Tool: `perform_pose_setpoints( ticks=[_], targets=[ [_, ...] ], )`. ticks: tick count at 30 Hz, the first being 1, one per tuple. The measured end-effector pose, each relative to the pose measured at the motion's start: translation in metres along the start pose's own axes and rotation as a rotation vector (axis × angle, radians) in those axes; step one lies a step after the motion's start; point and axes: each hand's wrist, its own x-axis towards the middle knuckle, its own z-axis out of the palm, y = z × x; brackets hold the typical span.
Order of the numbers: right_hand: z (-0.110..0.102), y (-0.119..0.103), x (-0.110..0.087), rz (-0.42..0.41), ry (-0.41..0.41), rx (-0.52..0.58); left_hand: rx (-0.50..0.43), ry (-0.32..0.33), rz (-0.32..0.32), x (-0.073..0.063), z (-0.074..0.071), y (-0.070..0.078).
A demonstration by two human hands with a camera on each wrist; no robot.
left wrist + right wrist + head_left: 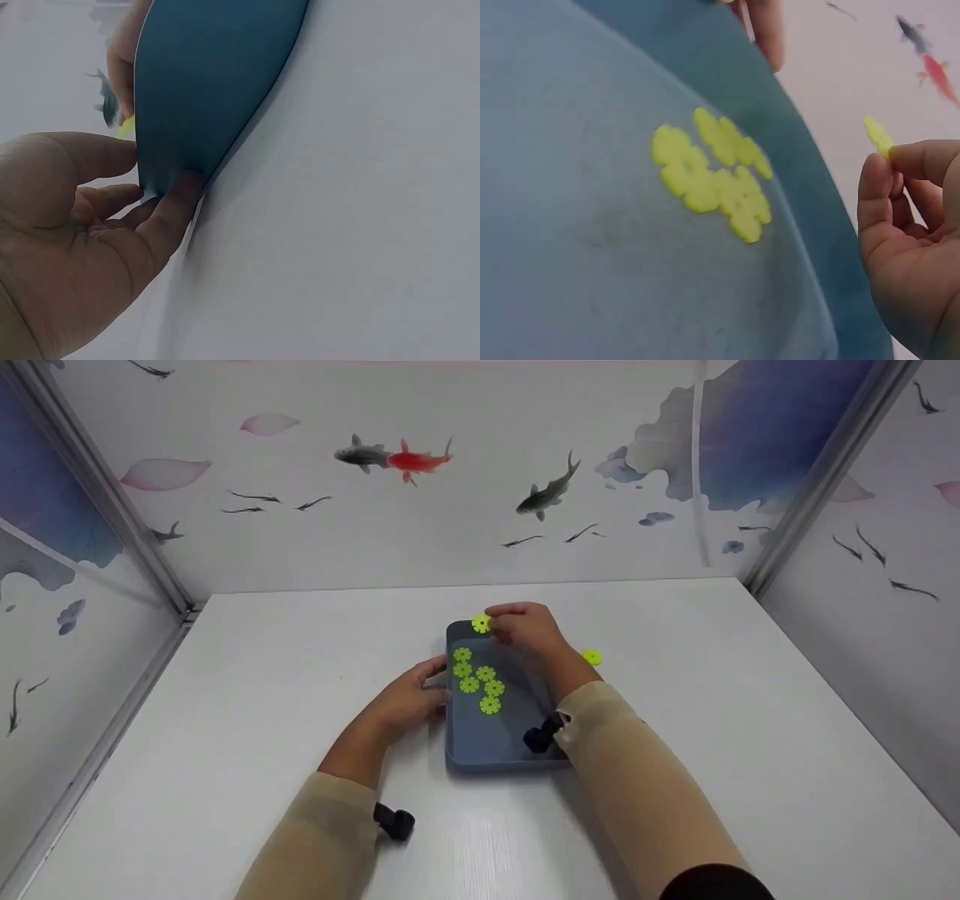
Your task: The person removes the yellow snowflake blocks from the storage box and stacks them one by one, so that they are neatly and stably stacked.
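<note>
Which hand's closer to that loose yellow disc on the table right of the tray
Right. The right hand is just left of the loose yellow disc, pinching another disc; the left hand is farther away, holding the left side of the tray.

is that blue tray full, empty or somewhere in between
Somewhere in between: the tray holds several yellow discs, with bare floor beside them. The right forearm hides part of it.

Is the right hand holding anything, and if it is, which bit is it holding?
The right hand is pinching a yellow-green notched disc by its edge.
</note>
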Motion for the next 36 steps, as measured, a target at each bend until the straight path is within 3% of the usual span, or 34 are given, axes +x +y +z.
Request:
perform_pose_setpoints(
  ticks=[7,12,20,29,36],
  targets=[
    [-0.018,-0.021,-0.010,0.026,-0.039,0.114,-0.017,-0.001,0.009,-0.001,-0.001,0.001],
    [-0.036,-0.026,-0.025,0.011,-0.047,0.132,-0.021,0.000,0.015,-0.001,0.000,0.000],
    [-0.072,-0.017,-0.042,-0.014,0.014,0.169,0.003,0.009,0.013,0.001,-0.001,-0.001],
    [-0.110,-0.007,-0.050,0.051,0.108,0.215,-0.034,-0.017,0.023,0.000,0.000,-0.001],
    [-0.128,0.002,-0.052,0.090,0.162,0.193,0.000,-0.004,0.011,0.001,-0.001,-0.001]
  ],
)
